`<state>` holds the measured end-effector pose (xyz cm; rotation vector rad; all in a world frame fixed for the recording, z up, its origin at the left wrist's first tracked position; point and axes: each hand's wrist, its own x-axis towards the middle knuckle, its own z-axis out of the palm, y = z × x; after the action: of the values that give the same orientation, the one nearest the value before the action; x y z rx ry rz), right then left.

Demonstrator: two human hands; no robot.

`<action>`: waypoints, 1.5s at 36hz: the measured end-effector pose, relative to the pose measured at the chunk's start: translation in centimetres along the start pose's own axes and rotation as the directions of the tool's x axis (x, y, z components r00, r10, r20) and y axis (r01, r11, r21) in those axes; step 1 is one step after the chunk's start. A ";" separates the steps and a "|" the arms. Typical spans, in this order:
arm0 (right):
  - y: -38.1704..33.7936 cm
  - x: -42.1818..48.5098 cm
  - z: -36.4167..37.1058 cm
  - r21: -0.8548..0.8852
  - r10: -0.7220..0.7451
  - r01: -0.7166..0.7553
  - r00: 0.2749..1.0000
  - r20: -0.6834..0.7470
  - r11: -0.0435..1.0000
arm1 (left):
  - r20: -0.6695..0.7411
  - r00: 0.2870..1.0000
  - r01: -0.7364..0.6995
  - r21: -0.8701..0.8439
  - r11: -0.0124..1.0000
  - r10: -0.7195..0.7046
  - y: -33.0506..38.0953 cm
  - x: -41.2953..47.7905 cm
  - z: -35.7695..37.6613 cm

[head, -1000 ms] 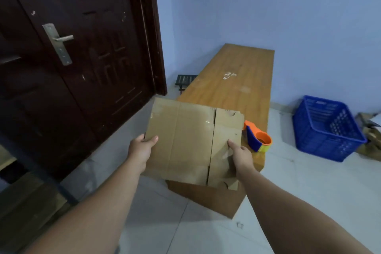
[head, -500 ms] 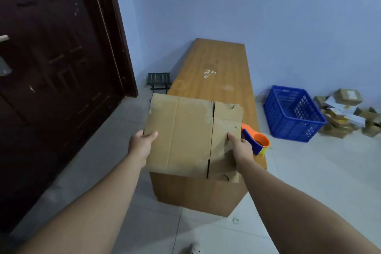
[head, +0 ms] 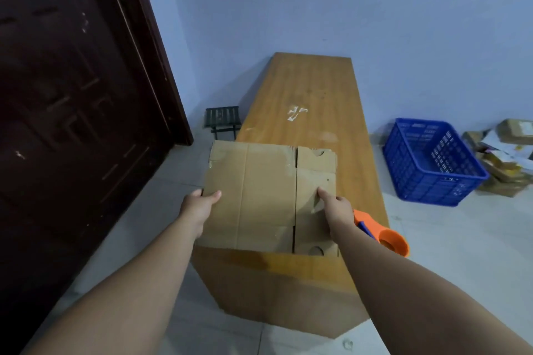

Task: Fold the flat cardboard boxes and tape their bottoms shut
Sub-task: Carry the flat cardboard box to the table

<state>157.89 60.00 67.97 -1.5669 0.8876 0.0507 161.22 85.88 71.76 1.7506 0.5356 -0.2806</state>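
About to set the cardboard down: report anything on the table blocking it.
Only the tape dispenser, at the near right corner of the table beside the right hand; the wood under the cardboard is hidden.

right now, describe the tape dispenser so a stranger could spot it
Find the long wooden table by the blue wall. At its near right corner, beside the right hand gripping the flat cardboard, sits the tape dispenser. It is the only orange-and-blue thing on the tabletop.

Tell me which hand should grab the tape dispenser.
Probably right: the right hand grips the flat cardboard box just beside the orange tape dispenser; the left hand grips its opposite edge.
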 end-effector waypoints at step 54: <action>-12.9 24.0 7.2 -0.074 0.079 -0.095 0.978 -0.192 0.993 | 0.241 0.967 0.047 0.157 0.986 -0.085 12.5 30.0 13.3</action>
<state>185.12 53.38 64.83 -1.6282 1.1158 0.0011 194.56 77.00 65.30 1.8123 0.4001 -0.5916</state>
